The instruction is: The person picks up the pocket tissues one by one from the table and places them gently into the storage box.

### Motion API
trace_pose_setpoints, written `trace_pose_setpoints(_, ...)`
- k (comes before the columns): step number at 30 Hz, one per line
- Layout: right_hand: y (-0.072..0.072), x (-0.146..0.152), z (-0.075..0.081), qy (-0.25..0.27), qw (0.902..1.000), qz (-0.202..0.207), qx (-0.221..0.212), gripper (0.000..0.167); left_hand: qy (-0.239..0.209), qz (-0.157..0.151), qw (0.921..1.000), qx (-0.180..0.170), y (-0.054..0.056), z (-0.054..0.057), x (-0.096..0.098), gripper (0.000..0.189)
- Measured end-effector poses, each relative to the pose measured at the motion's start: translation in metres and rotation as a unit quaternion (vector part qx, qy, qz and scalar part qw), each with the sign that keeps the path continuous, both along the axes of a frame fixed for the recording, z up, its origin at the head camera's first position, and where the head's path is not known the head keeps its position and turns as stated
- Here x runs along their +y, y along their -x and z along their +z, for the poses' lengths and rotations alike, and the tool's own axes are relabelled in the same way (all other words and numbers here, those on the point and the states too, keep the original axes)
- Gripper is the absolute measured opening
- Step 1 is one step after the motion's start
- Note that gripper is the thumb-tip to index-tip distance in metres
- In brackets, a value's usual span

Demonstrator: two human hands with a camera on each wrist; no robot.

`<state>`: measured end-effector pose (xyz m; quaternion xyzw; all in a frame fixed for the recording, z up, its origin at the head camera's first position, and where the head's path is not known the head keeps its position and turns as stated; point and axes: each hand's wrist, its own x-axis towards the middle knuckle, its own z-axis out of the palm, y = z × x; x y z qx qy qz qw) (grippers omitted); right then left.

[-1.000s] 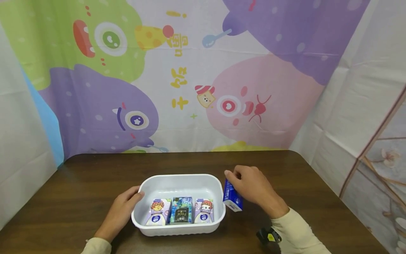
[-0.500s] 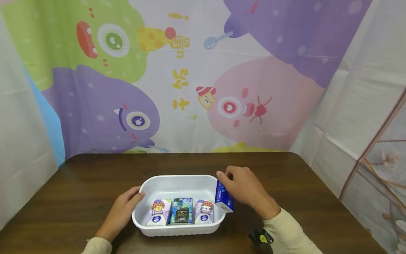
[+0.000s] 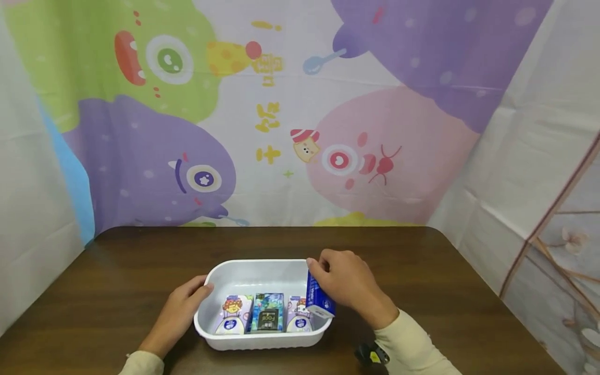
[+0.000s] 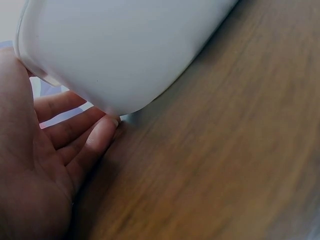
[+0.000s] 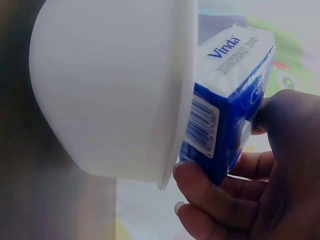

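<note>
A white plastic basin point(image 3: 262, 341) sits on the table, with two purple cartoon tissue packs point(image 3: 233, 315) and a dark blue-green patterned tissue pack point(image 3: 268, 313) in a row inside. My left hand point(image 3: 180, 310) holds the basin's left end, thumb over the rim and fingers along the outer wall point(image 4: 110, 55). In my right hand point(image 3: 349, 281) is a blue tissue pack point(image 3: 320, 297), gripped between thumb and fingers. This pack tilts over the basin's right rim and partly covers the right purple pack. Its white end, printed "Vinda" point(image 5: 235, 60), shows in the right wrist view.
The brown wooden table point(image 3: 154, 250) runs back to a cartoon-printed curtain point(image 3: 276, 198). Pale cloth panels point(image 3: 506, 177) stand on both sides. A small black device with a yellow mark point(image 3: 372, 357) is at my right wrist.
My right hand has moved left with the blue tissue pack, from beside the basin to over its right rim. The left hand and the basin stay about where they were.
</note>
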<state>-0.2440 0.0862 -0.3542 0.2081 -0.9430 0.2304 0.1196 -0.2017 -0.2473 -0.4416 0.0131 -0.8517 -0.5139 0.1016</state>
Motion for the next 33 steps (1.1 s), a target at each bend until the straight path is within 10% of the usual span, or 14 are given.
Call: trace_pose_setpoints(33,-0.008,-0.03,-0.016,-0.128,0.984,0.049,0.114,0.046,0.002,0.004,0.9999,-0.01,-0.003,0.0,-0.001,0.04)
